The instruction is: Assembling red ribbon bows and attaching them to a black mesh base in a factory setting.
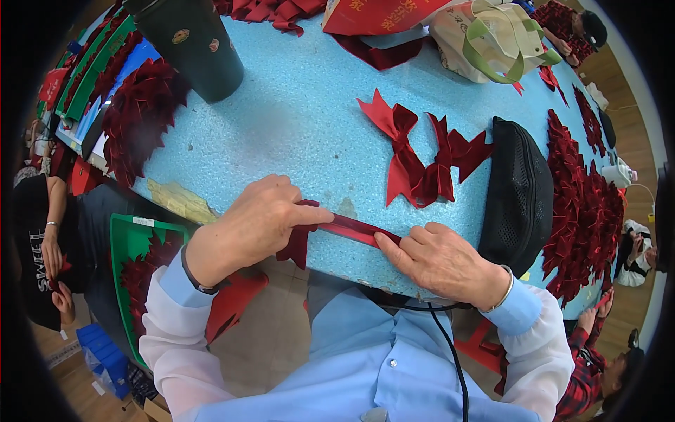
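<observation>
A dark red velvet ribbon [351,230] with a brighter red underside is stretched between my hands at the near edge of the blue table. My left hand [253,221] pinches its left part, index finger pointing along it, while a loose tail [295,246] hangs below. At the other end, my right hand [446,264] grips the ribbon with the thumb laid on top. Just beyond lie two tied ribbon bows, a brighter one [401,144] and a darker one [450,155]. Beside my right hand sits a black zippered mesh case [519,193].
Piles of red bows cover the table's right side [580,204] and far left [144,116]. A dark tumbler [190,49] and a cream bag with green handles [474,42] stand farther back. A green bin [125,239] holds more bows at left. Other people work around the table.
</observation>
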Tool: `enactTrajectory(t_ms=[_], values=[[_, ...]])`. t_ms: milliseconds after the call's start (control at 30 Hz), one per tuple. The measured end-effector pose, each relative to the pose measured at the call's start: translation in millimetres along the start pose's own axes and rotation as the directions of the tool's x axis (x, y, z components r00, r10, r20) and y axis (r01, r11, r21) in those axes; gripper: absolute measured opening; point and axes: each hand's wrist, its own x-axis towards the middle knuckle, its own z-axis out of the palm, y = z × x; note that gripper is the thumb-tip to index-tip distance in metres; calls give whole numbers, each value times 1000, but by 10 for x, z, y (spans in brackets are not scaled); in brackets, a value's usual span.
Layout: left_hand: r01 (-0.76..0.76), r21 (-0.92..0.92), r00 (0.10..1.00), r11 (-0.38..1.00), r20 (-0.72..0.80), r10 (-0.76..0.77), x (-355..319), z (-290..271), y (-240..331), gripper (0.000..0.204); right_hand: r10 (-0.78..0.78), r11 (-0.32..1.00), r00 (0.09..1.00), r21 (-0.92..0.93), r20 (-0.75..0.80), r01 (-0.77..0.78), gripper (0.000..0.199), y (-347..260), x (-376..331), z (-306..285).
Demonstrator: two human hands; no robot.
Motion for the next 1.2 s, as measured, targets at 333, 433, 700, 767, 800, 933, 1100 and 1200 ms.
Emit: enactTrajectory(t_ms=[333, 433, 700, 767, 800, 933, 1100, 1200], values=[[-65, 164, 998, 984, -15, 68, -53, 79, 87, 34, -3, 1000, 999, 2, -45, 3, 42, -24, -158, 52], [-74, 169, 996, 983, -35, 81, -66, 93, 80, 33, 70, 995, 981, 81, -183, -56, 35, -3, -226, 117], [-82, 194, 993, 978, -69, 97, -107, 114, 84, 31, -32, 999, 985, -26, -171, 28, 20, -61, -194, 100], [-84, 197, 992, 977, -76, 101, -114, 120, 81, 30, -10, 1000, 991, 18, -132, 12, 19, -77, -199, 58], [-85, 200, 992, 976, -70, 101, -119, 125, 80, 29, 12, 998, 996, 62, -92, -6, 17, -84, -204, 31], [-84, 208, 994, 975, -57, 98, -129, 122, 87, 28, 100, 937, 992, 343, -74, -69, 9, -6, -130, -130], [-88, 199, 994, 976, -50, 100, -133, 129, 118, 28, 422, 541, 898, 830, -127, -137, 18, 52, 276, -182], [-88, 197, 994, 976, -53, 100, -141, 142, 116, 29, 472, 135, 856, 943, 209, -305, 25, 85, 605, -143]])
